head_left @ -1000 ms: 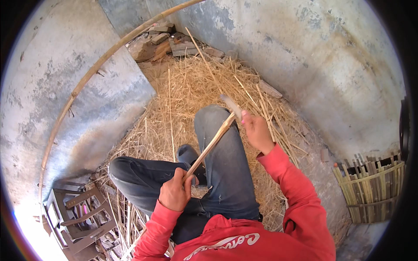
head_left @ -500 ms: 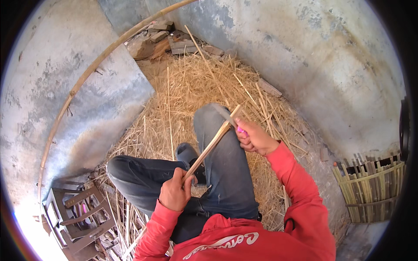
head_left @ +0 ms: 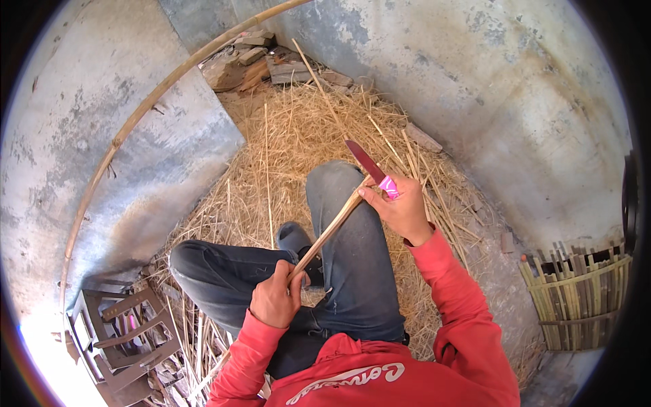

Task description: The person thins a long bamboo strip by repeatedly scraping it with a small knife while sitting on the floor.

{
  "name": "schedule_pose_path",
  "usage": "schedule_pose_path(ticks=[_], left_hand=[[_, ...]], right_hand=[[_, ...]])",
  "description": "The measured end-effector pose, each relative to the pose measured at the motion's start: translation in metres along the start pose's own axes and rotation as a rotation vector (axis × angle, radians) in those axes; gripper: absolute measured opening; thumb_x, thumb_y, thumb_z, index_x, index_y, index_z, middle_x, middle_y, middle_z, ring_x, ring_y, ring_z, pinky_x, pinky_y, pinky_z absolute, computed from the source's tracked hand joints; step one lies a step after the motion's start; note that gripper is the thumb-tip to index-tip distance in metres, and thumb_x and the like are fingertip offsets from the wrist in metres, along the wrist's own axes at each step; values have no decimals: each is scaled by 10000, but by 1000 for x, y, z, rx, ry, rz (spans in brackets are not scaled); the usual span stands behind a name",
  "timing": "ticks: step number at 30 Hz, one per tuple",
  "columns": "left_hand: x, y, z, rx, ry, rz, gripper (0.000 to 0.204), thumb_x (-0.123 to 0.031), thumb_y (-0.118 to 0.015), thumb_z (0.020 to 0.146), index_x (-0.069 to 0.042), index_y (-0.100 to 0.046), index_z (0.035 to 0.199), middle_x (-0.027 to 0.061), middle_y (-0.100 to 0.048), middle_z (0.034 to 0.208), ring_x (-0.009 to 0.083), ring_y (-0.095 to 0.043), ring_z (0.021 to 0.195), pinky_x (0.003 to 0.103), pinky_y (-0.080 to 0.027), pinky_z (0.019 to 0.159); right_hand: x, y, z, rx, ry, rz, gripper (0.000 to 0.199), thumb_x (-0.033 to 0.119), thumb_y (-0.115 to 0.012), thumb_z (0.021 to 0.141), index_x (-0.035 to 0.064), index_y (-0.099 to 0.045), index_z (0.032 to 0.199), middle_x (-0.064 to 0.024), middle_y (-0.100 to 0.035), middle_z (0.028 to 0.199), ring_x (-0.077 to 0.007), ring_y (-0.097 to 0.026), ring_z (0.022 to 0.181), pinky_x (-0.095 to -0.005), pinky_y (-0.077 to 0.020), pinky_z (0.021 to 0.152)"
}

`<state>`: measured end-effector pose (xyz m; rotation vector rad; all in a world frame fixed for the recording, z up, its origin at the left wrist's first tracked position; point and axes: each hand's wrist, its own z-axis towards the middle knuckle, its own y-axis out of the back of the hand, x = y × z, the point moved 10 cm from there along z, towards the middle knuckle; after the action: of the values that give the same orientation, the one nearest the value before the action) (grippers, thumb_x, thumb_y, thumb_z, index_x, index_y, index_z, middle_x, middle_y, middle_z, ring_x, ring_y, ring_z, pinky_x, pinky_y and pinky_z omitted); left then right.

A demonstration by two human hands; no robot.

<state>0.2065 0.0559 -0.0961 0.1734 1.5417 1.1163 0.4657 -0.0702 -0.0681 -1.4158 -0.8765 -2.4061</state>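
Note:
My left hand (head_left: 274, 298) is closed around the near end of a split bamboo strip (head_left: 333, 226), low over my lap. The strip slants up to the right across my raised right knee, and lengthwise splits show along it. My right hand (head_left: 404, 209) holds a knife (head_left: 367, 161) by its pink patterned handle. Its blade looks dark reddish and points up to the left, clear of the strip's side. The thumb and fingertips of that same hand pinch the strip's far end, which they partly hide.
Straw and shavings (head_left: 298, 136) cover the floor around my legs, with long strips lying at the right. A slatted basket (head_left: 576, 298) stands at the right. Broken bricks (head_left: 252, 55) lie in the far corner, a wooden frame (head_left: 129, 332) at lower left. A long bent pole (head_left: 129, 125) arches along the left wall.
The blade has lifted off the strip's far end and turned to point up-left. My right fingers now grip that end. My left hand keeps its hold in nearly the same place.

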Motion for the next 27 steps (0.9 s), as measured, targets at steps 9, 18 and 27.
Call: schedule_pose_path(ticks=[9,18,27], left_hand=[[-6,-4,4,30,-13,-41,170,-90,-685,958,-34,-526,972,205,-644,726,434,-667,674,476,-496,558],[9,-17,19,216,115,-330,169,-167,-595,1049,-7,-588,995,90,-647,641,179,-670,579,326,-484,543],[38,-46,12,424,310,-533,283,-263,-543,1086,-14,-644,996,17,-618,707,75,-526,617,265,-423,580]], right_hand=[[-11,-13,-19,106,-231,297,184,180,-756,932,-2,-742,958,-21,-656,722,-81,-574,684,-299,-460,639],[9,41,-19,-71,-207,64,240,246,-760,959,18,-699,913,-8,-650,757,-73,-582,695,-275,-465,630],[-42,14,-9,-63,-96,-37,483,358,-526,1087,-24,-611,803,-57,-428,537,-131,-419,540,-355,-334,522]])
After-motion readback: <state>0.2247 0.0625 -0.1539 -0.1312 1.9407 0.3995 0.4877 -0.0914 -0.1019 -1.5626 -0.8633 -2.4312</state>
